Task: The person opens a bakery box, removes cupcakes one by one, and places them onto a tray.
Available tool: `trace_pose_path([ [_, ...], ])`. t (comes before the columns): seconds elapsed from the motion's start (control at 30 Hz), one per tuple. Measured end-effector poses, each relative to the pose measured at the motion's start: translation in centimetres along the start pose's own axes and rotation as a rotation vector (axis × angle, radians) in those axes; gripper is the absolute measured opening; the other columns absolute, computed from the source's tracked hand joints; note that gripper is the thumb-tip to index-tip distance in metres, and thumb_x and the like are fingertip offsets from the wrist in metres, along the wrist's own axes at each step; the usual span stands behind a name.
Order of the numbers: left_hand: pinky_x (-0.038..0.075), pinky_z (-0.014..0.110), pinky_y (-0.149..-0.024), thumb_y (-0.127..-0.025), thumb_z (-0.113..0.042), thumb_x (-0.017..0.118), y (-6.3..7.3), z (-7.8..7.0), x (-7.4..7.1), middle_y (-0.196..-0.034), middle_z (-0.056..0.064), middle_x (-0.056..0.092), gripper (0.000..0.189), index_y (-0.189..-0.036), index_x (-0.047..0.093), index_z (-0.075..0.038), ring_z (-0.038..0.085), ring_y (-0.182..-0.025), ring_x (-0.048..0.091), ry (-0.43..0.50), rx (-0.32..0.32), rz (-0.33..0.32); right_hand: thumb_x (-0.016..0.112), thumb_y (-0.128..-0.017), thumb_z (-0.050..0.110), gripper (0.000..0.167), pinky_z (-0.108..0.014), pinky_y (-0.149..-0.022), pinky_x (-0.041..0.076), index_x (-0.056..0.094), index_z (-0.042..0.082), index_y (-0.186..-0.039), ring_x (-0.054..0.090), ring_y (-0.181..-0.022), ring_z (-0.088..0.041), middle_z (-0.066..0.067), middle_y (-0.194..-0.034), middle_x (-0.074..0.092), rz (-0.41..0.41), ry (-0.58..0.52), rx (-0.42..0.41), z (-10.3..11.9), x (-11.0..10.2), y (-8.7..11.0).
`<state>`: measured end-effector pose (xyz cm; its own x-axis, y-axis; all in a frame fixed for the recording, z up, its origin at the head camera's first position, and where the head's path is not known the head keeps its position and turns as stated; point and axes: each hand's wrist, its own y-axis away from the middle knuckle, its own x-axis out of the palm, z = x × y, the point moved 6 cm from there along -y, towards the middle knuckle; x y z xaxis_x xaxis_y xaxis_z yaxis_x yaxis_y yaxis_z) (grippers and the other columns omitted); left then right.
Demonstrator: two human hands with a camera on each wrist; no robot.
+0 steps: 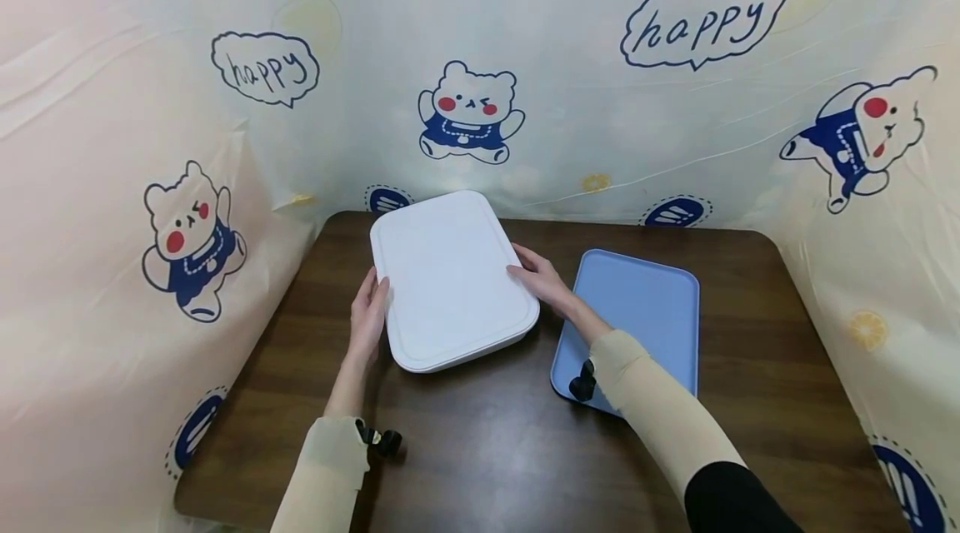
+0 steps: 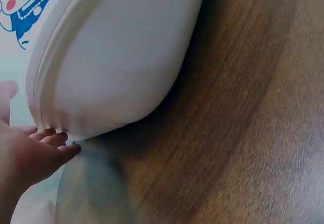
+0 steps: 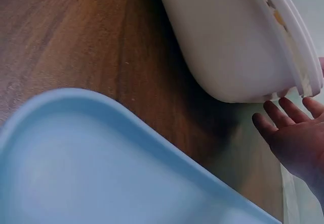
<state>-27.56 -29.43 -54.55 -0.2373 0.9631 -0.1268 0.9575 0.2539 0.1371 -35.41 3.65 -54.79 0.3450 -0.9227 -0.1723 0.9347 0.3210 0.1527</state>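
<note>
A white lidded plastic box [image 1: 456,281] sits at an angle over the left half of the table. My left hand [image 1: 367,318] holds its left edge, thumb along the lid's side and fingertips under the rim in the left wrist view. On the opposite side my right hand [image 1: 546,279] grips the rim, its thumb on the lid and its fingers below. In the right wrist view, red and yellow patches show in a narrow band under the lid [image 3: 296,29]; what they are cannot be told. Whether the box's base touches the table is unclear.
A shallow blue tray [image 1: 637,300] lies right of the box, partly beneath my right forearm. The dark wooden table [image 1: 465,458] is bordered at the back and sides by a pale printed curtain [image 1: 360,125]. Small black cameras are strapped to both wrists.
</note>
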Motion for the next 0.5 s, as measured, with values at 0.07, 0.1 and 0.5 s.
trace_pose_path([
  [0.07, 0.021, 0.041, -0.142, -0.117, -0.037, 0.048, 0.12, -0.05, 0.28, -0.185, 0.007, 0.019, 0.072, -0.177, 0.017, -0.013, 0.022, -0.173, 0.020, 0.006, 0.013, -0.011, 0.061, -0.112, 0.022, 0.066, -0.052, -0.126, 0.048, 0.037, 0.016, -0.173, 0.051, -0.157, -0.037, -0.018, -0.175, 0.044, -0.013, -0.006, 0.005, -0.23, 0.10, 0.07],
  [0.1, 0.021, 0.040, -0.142, -0.117, -0.036, 0.049, 0.15, -0.07, 0.39, -0.185, 0.008, 0.020, 0.072, -0.177, 0.018, -0.013, 0.022, -0.173, 0.020, 0.007, 0.018, -0.019, 0.062, -0.112, 0.021, 0.066, -0.052, -0.125, 0.049, 0.037, 0.016, -0.173, 0.052, -0.156, -0.037, -0.018, -0.174, 0.044, -0.019, -0.012, 0.007, -0.35, 0.16, 0.10],
  [0.5, 0.023, 0.040, -0.142, -0.117, -0.031, 0.050, -0.15, 0.42, 0.72, -0.185, 0.004, 0.021, 0.069, -0.177, 0.021, -0.016, 0.019, -0.172, 0.021, -0.018, 0.038, -0.057, 0.060, -0.110, 0.012, 0.068, -0.048, -0.126, 0.046, 0.035, 0.012, -0.173, 0.048, -0.158, -0.038, -0.021, -0.175, 0.042, -0.066, -0.076, -0.026, -0.99, 0.84, 0.43],
])
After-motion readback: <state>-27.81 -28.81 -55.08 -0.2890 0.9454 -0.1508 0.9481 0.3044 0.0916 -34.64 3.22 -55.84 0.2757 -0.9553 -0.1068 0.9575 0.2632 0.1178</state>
